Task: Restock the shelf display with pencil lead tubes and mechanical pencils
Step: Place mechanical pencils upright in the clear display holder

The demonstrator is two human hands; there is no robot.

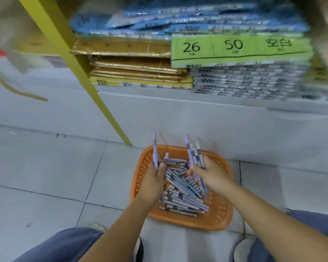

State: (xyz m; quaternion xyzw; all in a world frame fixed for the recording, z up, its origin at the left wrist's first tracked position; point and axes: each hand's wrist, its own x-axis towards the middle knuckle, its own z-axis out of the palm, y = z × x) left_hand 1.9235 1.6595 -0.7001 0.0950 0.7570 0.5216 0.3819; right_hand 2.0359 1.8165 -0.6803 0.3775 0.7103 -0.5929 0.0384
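An orange plastic basket (219, 218) sits on the tiled floor in front of me, holding several loose mechanical pencils (184, 193) in purple, blue and grey. My left hand (152, 183) grips two purple pencils (155, 154) that stand upright above the basket's left side. My right hand (209, 174) holds a small bunch of pencils (195, 154), purple and pale blue-grey, also pointing up, over the basket's far right part.
A low white shelf base (197, 118) runs behind the basket. On it lie stacks of gold, blue and grey paper packs (140, 72) and a green pack (235, 48) marked 26 and 50. A yellow upright (95, 87) slants down at the left. My knees frame the bottom.
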